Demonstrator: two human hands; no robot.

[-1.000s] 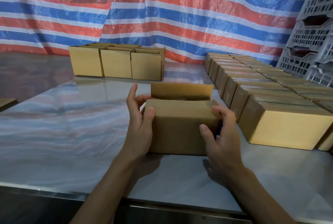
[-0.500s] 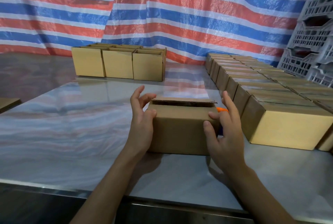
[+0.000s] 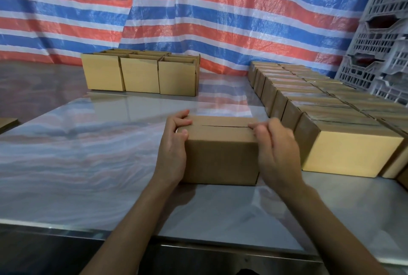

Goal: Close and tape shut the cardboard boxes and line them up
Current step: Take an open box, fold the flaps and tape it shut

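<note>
A brown cardboard box (image 3: pixel 220 157), flaps folded flat along a thin seam, sits on the table (image 3: pixel 88 164) between the hands. The left hand (image 3: pixel 172 153) and right hand (image 3: pixel 278 151) each clasp an end, fingers curled over the top. Beyond the left hand stand open boxes (image 3: pixel 141 75), insides hidden.
</note>
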